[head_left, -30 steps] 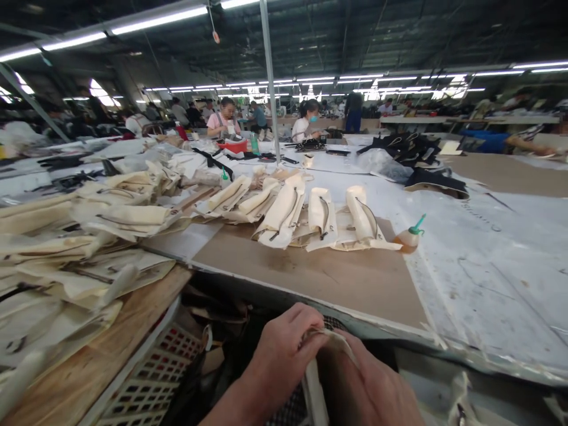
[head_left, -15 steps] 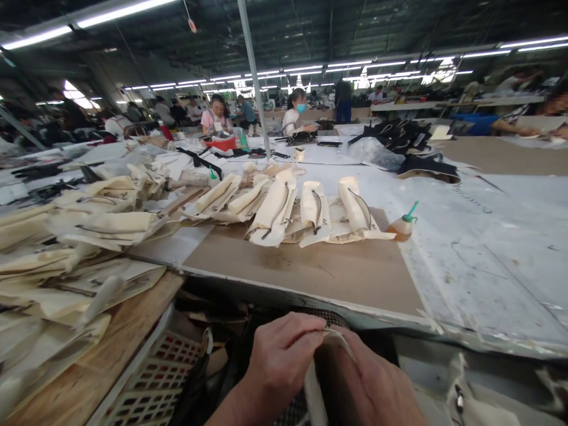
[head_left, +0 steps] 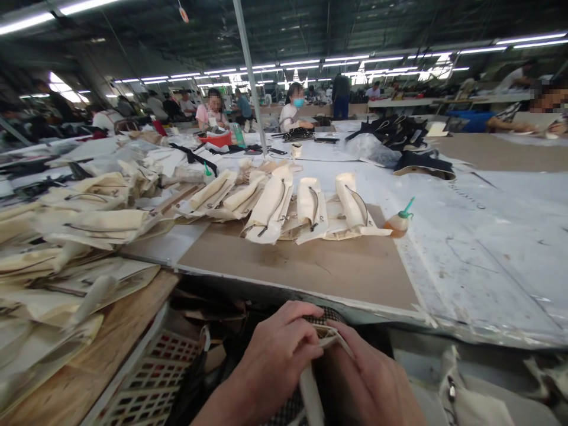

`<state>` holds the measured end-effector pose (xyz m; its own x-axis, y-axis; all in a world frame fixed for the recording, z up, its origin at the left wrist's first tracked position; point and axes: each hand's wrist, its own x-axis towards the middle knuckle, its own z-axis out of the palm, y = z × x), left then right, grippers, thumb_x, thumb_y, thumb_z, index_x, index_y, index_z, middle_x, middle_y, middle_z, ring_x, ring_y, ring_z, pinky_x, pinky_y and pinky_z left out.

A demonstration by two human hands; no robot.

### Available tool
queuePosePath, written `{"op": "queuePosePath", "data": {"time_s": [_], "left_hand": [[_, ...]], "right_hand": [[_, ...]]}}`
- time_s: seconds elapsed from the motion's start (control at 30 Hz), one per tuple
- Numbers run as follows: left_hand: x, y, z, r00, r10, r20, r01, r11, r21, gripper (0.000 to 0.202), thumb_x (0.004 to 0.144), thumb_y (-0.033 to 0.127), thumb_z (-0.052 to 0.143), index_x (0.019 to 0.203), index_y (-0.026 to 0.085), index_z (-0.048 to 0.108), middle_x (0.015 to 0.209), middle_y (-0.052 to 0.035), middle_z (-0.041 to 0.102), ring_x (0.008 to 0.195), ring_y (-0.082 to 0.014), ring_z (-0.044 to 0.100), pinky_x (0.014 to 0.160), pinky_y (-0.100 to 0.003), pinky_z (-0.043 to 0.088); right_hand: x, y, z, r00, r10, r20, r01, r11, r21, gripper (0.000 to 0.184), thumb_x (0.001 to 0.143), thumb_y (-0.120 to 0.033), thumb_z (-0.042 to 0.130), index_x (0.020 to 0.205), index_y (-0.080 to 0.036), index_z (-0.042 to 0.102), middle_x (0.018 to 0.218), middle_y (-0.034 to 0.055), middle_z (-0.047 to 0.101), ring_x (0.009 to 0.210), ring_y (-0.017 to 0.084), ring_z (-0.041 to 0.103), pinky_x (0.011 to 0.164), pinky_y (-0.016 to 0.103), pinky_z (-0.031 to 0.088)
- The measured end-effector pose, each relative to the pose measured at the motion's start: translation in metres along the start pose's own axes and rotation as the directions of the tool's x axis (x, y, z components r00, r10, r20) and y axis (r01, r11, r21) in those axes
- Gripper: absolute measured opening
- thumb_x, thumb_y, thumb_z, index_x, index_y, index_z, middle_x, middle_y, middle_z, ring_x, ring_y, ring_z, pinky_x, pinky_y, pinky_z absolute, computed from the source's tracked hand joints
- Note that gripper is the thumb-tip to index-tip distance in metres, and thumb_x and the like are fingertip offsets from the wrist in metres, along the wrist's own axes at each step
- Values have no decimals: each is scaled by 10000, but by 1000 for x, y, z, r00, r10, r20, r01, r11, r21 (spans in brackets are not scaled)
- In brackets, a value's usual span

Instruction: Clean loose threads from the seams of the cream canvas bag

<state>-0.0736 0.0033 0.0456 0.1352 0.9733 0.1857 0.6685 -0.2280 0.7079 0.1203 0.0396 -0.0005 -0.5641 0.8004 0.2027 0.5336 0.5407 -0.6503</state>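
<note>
Both my hands work low in front of me, below the table's edge. My left hand [head_left: 275,355] is closed, its fingers pinching the top edge of a cream fabric piece [head_left: 310,390]. Beside it, my right hand [head_left: 373,378] curls over the same piece from the right. The fabric hangs down between them as a narrow strip, mostly hidden by my hands. A brown board [head_left: 310,266] lies on the table just beyond my hands.
Rows of folded cream fabric pieces [head_left: 275,204] lie across the board's far side and pile up at left [head_left: 66,248]. A small glue bottle with a green nozzle [head_left: 398,220] stands at right. A white lattice basket [head_left: 146,384] sits below left. Other workers sit at far tables.
My left hand has shifted slightly and gripped the fabric edge tighter; the view has drifted a little to the right. The table's contents have stayed in place.
</note>
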Motion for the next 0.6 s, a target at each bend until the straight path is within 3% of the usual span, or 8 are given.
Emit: {"op": "queuePosePath", "data": {"time_s": [0.1,0.23,0.6], "left_hand": [[-2,-1,6,993,-53,-101,48,998,-47,152,846,82,633,746,196,633,1091,-21,690,961,-160,675,847,-231,510],[-4,-2,16,975,-9,-221,-3,999,-51,134,870,134,605,749,190,623,1003,-25,697,853,-133,686,777,-206,513],[-4,-6,28,942,68,-328,-61,998,31,144,863,106,576,738,174,593,861,-33,679,757,-134,660,689,-228,506]], "right_hand": [[-1,4,1,998,-19,-57,21,999,36,331,973,-266,465,1272,-215,596,1197,50,723,1036,175,715,869,214,578],[-2,5,0,997,-23,-70,28,997,66,343,974,-332,514,1249,-166,634,1190,61,725,1060,176,704,918,192,549],[1,0,-1,998,2,-64,5,993,117,282,984,-313,497,1184,-215,671,1143,17,748,1021,157,720,902,169,553]]}}
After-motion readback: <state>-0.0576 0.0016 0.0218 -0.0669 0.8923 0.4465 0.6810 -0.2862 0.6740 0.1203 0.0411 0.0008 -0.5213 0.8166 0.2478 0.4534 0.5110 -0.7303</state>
